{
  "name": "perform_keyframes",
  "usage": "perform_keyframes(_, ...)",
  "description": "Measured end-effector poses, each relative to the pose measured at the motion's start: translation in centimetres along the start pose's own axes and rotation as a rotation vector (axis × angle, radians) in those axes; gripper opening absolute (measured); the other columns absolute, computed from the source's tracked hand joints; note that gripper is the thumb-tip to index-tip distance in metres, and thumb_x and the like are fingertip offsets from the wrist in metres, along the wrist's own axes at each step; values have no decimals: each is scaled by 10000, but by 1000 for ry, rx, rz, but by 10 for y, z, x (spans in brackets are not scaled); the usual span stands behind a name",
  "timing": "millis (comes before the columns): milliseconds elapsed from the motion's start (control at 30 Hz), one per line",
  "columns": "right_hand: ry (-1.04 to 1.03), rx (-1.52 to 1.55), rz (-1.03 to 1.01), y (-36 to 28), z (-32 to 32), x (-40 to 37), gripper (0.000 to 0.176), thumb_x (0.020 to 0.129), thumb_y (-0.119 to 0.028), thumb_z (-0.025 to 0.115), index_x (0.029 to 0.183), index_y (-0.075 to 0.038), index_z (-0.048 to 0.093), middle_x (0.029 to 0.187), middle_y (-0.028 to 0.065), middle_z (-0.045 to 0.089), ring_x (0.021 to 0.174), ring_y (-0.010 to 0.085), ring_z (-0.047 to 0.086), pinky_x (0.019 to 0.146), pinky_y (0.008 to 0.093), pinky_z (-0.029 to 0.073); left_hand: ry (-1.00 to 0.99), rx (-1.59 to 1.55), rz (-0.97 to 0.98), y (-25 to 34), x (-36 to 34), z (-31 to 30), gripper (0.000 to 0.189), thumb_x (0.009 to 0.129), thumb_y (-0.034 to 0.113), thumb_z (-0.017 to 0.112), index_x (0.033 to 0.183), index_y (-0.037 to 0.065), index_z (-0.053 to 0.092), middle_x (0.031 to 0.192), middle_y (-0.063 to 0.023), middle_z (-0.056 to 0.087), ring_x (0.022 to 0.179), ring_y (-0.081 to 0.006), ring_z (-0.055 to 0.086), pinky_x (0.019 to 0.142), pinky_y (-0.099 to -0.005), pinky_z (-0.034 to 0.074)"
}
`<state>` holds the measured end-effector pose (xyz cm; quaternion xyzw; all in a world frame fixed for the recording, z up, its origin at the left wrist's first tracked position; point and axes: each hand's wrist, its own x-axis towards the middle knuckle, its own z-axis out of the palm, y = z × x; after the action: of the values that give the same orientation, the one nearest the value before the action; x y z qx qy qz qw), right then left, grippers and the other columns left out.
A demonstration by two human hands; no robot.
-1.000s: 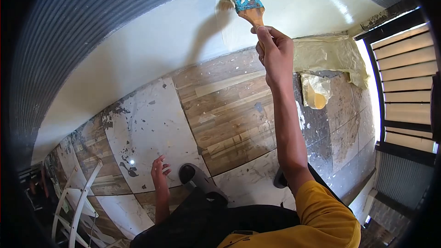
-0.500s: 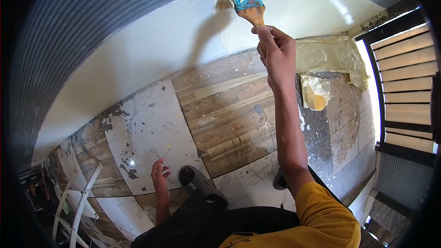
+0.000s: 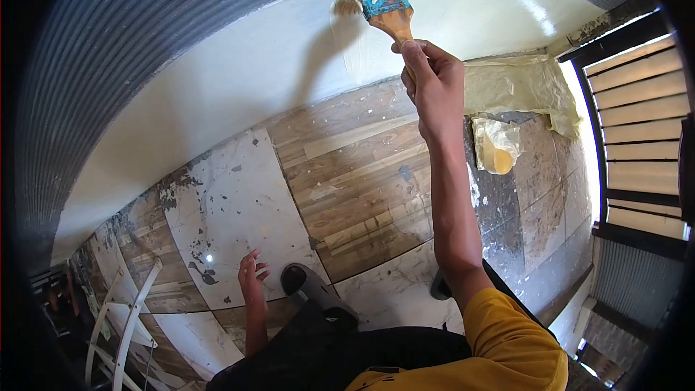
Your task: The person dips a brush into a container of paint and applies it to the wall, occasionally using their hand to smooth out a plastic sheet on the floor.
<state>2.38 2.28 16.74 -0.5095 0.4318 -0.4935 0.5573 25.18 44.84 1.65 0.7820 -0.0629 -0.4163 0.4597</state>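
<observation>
Holding: a paintbrush by its wooden handle, clenched tight in the right hand, arm stretched up and away from the body.
Bristles: pressed against the white wall, bent over to the left and smeared with pale paint, with a blue-stained ferrule just above the fingertips.
Brush position: high on the white band, just below the dark ribbed surface, well apart from the floor; shadow thrown down the wall to its left.
Other hand: the left hand, low and released, fingers loosely spread, grasping nothing; hanging over a pale tile, just beside a grey shoe.
Underfoot: a patchwork of wood-look and marble-look tiles, flecked and chipped dark.
Cover: a crumpled yellowish plastic sheet along the foot of the wall, to the right of the raised hand.
Bundle: a pale wrapped bag with yellow-orange showing inside, on the tiles just below the sheet, near the right forearm.
Clothing: a yellow sleeve on the right upper arm, at the bottom edge.
Far right: louvred shutters in a dark frame, brightly lit.
Bottom left: a white metal frame, near the left hand but apart from it.
</observation>
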Motion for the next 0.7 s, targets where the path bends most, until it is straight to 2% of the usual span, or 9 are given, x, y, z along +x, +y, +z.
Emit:
perform_keyframes(133, 5, 7, 1, 0, 0, 0, 288, 1021, -194, 598, 978, 73, 696, 558, -68, 426, 485, 16, 322, 446, 242, 209, 3, 3, -3, 0, 0, 0, 372, 1066, 326, 462, 1288, 74, 622, 1248, -64, 581, 989, -163, 587, 824, -322, 503)
perform_keyframes(200, 1, 7, 1, 0, -1, 1, 287, 1021, -194, 597, 977, 72, 697, 558, -69, 425, 486, 16, 323, 446, 242, 209, 0, -15, 7, -3, 1, -2, 386, 1044, 352, 503, 1289, 78, 620, 1217, -51, 568, 1000, -178, 570, 817, -332, 498)
perform_keyframes(700, -12, -1, 8, -2, -3, 2, 268, 1026, -196, 603, 1011, 50, 707, 598, -81, 402, 507, 14, 285, 453, 223, 191, -8, -6, -13, -7, 4, -1, 394, 1054, 364, 486, 1292, 77, 615, 1227, -55, 560, 1008, -179, 564, 832, -336, 493)
